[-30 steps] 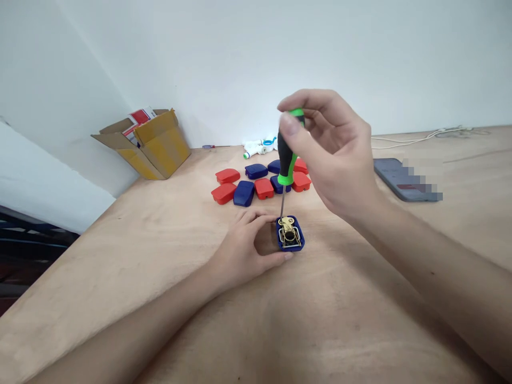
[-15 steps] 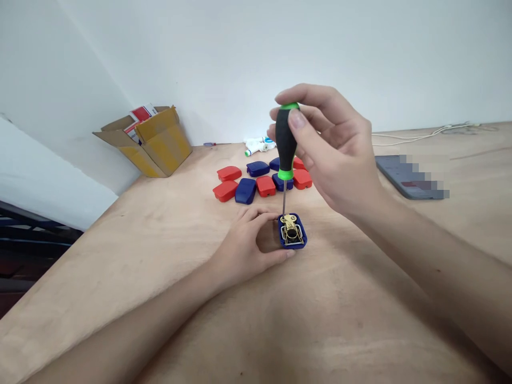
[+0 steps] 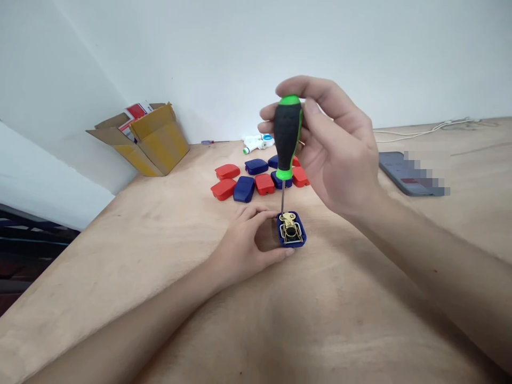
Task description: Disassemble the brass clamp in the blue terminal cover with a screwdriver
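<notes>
My right hand (image 3: 336,144) holds a black and green screwdriver (image 3: 287,136) nearly upright, the fingers around its handle and the index finger by its top. The tip of its shaft meets the left of two brass screws at the far end of a small blue plastic case (image 3: 303,240). Inside this case lie a gold-coloured metal clip and a silvery wire frame. My left hand (image 3: 250,240) lies on the table and steadies the case between thumb and fingers, the thumb along its near edge and the fingertips at its far left corner.
Behind the case, several red covers (image 3: 226,172) and blue covers (image 3: 244,189) lie in rows. An opened cardboard box (image 3: 160,149) stands at the back left. White and green plastic parts (image 3: 258,143) and a small pen-like tool (image 3: 208,142) lie near the wall. A dark phone (image 3: 404,173) is at right.
My right hand's fingers have shifted on the screwdriver handle, the thumb now farther right and off its front. The case stays in my left hand's hold. The view has tilted slightly.
</notes>
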`<state>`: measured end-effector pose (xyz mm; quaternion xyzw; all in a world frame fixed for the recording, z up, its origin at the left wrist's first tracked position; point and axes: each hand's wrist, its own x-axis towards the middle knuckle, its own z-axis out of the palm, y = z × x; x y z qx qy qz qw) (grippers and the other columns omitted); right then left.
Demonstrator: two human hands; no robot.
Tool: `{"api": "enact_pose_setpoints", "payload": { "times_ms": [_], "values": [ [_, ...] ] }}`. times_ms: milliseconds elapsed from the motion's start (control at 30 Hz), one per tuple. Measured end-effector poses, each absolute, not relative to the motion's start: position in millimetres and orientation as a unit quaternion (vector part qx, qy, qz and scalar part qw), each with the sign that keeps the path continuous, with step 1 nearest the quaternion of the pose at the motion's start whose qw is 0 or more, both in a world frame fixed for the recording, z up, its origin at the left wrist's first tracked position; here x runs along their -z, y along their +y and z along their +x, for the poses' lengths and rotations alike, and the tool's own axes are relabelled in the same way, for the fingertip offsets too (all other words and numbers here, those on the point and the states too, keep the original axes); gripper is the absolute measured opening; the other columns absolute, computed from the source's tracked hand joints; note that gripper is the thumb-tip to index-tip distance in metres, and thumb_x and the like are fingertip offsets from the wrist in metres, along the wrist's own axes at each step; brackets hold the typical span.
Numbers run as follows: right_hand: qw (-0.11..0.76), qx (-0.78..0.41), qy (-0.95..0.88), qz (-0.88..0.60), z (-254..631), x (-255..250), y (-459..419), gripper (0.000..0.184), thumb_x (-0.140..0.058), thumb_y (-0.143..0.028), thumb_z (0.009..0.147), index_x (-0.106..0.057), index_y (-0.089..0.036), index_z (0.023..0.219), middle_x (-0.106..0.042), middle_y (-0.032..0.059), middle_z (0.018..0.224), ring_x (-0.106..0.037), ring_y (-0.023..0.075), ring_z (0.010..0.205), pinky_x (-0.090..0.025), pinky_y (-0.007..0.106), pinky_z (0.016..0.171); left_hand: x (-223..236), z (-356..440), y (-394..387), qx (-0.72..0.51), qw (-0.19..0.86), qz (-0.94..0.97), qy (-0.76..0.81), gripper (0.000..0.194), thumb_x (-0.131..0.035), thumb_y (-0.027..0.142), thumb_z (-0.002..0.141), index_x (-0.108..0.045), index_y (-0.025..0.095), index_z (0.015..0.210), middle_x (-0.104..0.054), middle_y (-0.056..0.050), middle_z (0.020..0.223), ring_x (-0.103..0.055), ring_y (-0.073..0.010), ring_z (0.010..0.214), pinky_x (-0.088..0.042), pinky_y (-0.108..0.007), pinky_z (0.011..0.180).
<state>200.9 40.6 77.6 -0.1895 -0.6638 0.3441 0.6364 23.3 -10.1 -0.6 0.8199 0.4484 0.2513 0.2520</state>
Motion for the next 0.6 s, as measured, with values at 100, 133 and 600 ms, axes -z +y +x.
{"api": "enact_pose_setpoints", "payload": {
  "times_ms": [100, 133, 600],
  "values": [
    [0.654, -0.287, -0.665, -0.218, 198.5, -77.9, 36.2, 0.019, -0.075, -0.033, 0.092, -0.066, -0.027, 0.107, -0.068, 0.0017, 0.120, -0.067, 0.0191, 0.107, -0.058, 0.035, 0.100, 0.6, 23.7, -9.8, -0.250, 0.255, 0.820, 0.448, 0.061, -0.084, 0.049, 0.080, -0.061, 0.024, 0.131, -0.060, -0.007, 0.136, -0.055, -0.0272, 0.129, -0.047, -0.048, 0.114],
    [0.652, -0.274, -0.668, -0.230, 198.3, -77.4, 35.3, 0.022, -0.078, -0.033, 0.089, -0.066, -0.029, 0.107, -0.068, 0.0012, 0.123, -0.067, 0.0192, 0.107, -0.058, 0.034, 0.098, 0.6, 23.5, -9.9, -0.250, 0.255, 0.820, 0.447, 0.061, -0.083, 0.049, 0.080, -0.061, 0.024, 0.131, -0.060, -0.007, 0.136, -0.056, -0.0272, 0.129, -0.047, -0.048, 0.114],
    [0.652, -0.336, -0.646, -0.210, 201.0, -73.7, 42.2, 0.013, -0.069, -0.030, 0.095, -0.067, -0.033, 0.108, -0.070, 0.0004, 0.120, -0.067, 0.0214, 0.113, -0.056, 0.040, 0.103, 0.2, 23.0, -9.6, -0.246, 0.255, 0.820, 0.450, 0.060, -0.083, 0.050, 0.080, -0.061, 0.025, 0.131, -0.060, -0.007, 0.137, -0.056, -0.0286, 0.128, -0.047, -0.050, 0.114]
  ]
}}
